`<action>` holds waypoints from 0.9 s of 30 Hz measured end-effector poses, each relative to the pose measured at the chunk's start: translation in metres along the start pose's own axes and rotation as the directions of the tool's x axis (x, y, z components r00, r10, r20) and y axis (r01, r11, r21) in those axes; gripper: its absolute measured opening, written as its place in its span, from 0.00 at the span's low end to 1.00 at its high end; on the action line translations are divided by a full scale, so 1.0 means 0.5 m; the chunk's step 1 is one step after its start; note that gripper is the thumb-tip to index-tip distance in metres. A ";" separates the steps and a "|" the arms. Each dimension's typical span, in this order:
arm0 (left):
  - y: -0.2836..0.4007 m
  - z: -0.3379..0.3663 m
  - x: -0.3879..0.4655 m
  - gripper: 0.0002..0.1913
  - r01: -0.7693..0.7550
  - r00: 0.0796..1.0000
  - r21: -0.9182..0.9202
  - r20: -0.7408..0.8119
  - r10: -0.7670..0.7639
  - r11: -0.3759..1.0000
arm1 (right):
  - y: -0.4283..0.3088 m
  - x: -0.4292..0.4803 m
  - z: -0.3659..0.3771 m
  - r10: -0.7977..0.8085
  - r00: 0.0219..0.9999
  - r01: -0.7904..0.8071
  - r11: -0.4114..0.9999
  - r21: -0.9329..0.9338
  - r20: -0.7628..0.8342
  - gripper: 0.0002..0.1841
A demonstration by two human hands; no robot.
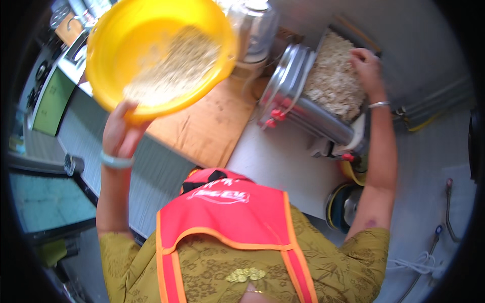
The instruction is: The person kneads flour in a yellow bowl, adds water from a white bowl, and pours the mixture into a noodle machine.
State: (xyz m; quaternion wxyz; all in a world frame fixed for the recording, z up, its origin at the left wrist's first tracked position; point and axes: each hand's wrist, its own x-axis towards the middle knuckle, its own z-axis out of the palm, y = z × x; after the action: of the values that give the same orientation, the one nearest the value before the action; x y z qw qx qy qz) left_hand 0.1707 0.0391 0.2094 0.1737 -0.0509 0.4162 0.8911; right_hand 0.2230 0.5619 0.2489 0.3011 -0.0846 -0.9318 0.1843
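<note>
My left hand (127, 130) grips the near rim of a yellow plastic basin (125, 49), its thumb over the edge. The basin is raised and tilted above a wooden board, with pale, flaky or grainy material (178, 68) heaped along one side, blurred. My right hand (366, 70) is at the far right edge of a metal tray or hopper heaped with similar pale, crumbly material (333, 79). Its fingers are bent close to the heap; whether they pinch some of it is not clear. A metal machine with rollers or tubes and red knobs (277, 114) adjoins the hopper.
A wooden board (201, 128) lies on the counter before me. Behind it stands a clear-sided appliance (253, 34). Round containers (346, 206) sit beneath my right forearm. A white cable (416, 263) and hoses are at lower right, a green cabinet (51, 102) at left.
</note>
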 end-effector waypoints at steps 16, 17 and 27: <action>-0.098 -0.231 -0.126 0.26 -0.025 0.935 -0.179 -0.353 -0.040 0.984 | 0.053 0.020 0.037 0.256 0.964 -0.264 0.955 0.133 0.076 0.11; -0.098 -0.232 -0.130 0.26 -0.028 0.925 -0.165 -0.377 -0.037 0.986 | 0.059 0.027 0.038 0.306 0.949 -0.309 0.950 0.035 0.078 0.12; -0.132 -0.253 -0.130 0.26 -0.037 0.880 -0.195 -0.471 -0.060 0.980 | 0.176 0.064 0.015 0.188 0.970 -0.160 0.970 -0.181 0.151 0.10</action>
State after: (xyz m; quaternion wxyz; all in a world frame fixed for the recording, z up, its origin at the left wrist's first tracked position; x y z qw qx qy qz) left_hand 0.2478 -0.0349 0.0948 0.0659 -0.2869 0.3548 0.8874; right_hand 0.1970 0.6491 0.2253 0.1964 -0.1757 -0.9548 0.1374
